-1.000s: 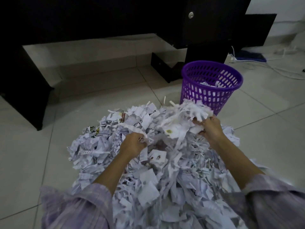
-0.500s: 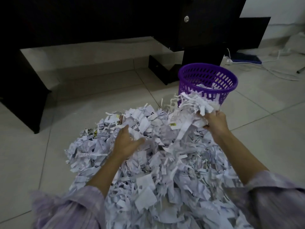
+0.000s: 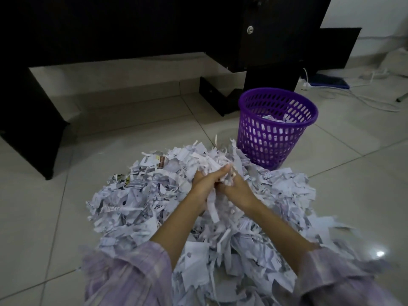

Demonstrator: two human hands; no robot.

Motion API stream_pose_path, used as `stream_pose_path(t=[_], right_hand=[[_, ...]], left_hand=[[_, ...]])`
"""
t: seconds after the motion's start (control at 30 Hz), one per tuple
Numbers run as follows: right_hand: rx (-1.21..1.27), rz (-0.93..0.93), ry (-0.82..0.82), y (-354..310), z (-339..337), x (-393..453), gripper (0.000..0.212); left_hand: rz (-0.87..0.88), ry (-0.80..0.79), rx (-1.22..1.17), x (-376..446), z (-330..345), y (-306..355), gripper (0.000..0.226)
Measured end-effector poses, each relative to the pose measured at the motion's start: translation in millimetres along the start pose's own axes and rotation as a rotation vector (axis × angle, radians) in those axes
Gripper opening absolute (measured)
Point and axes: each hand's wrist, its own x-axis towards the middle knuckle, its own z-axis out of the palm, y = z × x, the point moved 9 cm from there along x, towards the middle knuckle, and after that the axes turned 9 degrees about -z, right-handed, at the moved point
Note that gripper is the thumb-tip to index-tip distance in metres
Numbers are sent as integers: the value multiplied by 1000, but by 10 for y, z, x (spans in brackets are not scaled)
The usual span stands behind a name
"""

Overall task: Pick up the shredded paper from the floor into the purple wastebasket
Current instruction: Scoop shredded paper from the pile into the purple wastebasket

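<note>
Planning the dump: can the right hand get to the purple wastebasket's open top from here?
Probably yes: the purple wastebasket stands upright just beyond the right hand, nothing between them or covering it.

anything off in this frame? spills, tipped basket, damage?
Nothing beyond the job itself. The shredded paper lies in a big heap on the floor tiles. The purple wastebasket stands upright beside it, some paper inside. The left hand and right hand grip one bunch together.
</note>
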Motion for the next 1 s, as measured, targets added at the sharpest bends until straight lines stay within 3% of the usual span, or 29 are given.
stream_pose_path(t=[0.17, 0.27, 0.4, 0.47, 0.63, 0.9, 1.0], right_hand=[[95, 173, -228, 214, 108, -35, 95], [98, 131, -172, 226, 24, 5, 94], [-17, 141, -174, 328, 16, -61, 119], [-121, 152, -212, 426, 78, -126, 113], [-507, -12, -341, 510, 215, -164, 38], [-1116, 51, -496, 841, -69, -386, 27], [-1201, 43, -376, 719, -196, -307, 29]], left_hand=[[-9, 127, -128, -57, -243, 29, 85], [25, 175, -163, -55, -340, 68, 70], [36, 186, -193, -119, -401, 149, 74], [54, 170, -197, -147, -400, 214, 75], [47, 116, -282, -164, -360, 244, 86], [114, 143, -352, -191, -539, 504, 85], [108, 134, -332, -196, -535, 488, 89]])
